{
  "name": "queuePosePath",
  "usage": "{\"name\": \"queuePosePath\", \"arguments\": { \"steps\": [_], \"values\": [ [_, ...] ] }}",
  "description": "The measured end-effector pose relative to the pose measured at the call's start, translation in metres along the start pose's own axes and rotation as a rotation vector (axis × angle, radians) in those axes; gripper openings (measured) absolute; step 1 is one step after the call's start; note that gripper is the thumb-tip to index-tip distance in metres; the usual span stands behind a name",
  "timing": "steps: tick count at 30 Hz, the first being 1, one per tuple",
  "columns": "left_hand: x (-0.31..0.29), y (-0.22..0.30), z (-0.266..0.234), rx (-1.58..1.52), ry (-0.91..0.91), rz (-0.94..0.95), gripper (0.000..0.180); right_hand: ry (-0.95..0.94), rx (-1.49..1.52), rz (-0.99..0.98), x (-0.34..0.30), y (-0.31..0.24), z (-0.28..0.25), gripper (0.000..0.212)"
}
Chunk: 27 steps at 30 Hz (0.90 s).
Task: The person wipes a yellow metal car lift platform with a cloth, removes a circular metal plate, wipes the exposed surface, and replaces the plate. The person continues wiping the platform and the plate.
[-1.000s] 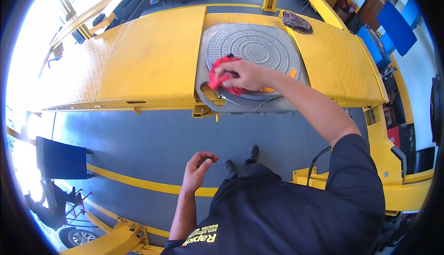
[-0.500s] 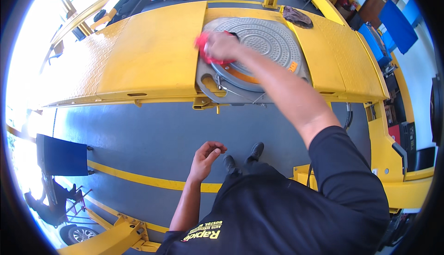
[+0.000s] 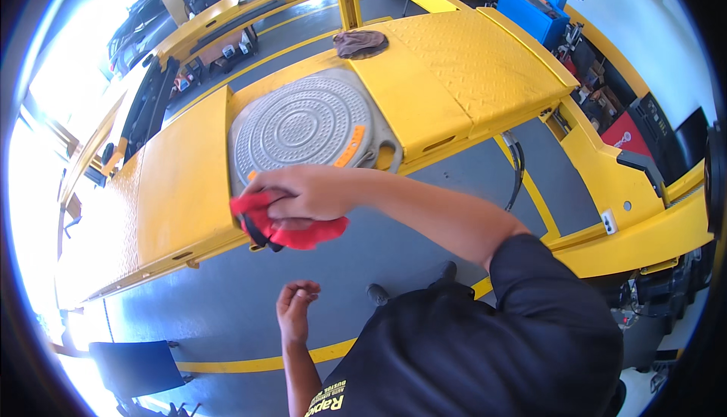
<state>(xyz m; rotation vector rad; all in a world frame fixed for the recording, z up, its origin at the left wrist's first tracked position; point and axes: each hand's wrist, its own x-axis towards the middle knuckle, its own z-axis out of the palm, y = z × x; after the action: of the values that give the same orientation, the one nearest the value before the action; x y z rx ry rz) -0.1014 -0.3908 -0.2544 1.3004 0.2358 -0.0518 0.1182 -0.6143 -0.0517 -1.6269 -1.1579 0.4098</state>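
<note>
My right hand (image 3: 307, 194) is closed on a red rag (image 3: 310, 234) with a dark part hanging from it. It holds the rag at the near left edge of a round grey turntable plate (image 3: 299, 123), partly covering that edge. The plate has raised rings of studs and an orange strip, and sits in a recess of the yellow lift runway (image 3: 424, 61). My left hand (image 3: 295, 311) hangs low over the floor, its fingers loosely curled with nothing visible in them.
A crumpled brown cloth (image 3: 360, 44) lies on the runway past the plate. Beyond stands a blue cabinet (image 3: 530, 16). A black hose (image 3: 517, 161) hangs beneath the runway at the right. A blue panel (image 3: 136, 368) stands at the lower left.
My right hand has brought the red rag from the plate's left side to its near edge. The view has turned, and the left hand stays low and empty.
</note>
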Motion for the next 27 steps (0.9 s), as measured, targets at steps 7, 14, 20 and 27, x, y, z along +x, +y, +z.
{"name": "queuePosePath", "arguments": {
  "steps": [7,14,20,27],
  "values": [
    [0.059,0.081,0.139,0.17,-0.514,0.087,0.042,0.493,0.708,0.392,-0.22,0.051,-0.028,0.038],
    [0.193,0.197,0.29,0.747,-0.468,0.453,0.045,0.957,0.937,0.331,-0.365,0.05,-0.108,0.043],
    [0.392,0.203,0.331,1.225,-0.271,0.705,0.044,1.015,0.958,0.227,-0.398,0.047,-0.14,0.043],
    [0.563,0.204,0.389,1.459,-0.184,0.628,0.053,1.129,0.968,0.284,-0.403,0.081,-0.144,0.04]
  ]
}}
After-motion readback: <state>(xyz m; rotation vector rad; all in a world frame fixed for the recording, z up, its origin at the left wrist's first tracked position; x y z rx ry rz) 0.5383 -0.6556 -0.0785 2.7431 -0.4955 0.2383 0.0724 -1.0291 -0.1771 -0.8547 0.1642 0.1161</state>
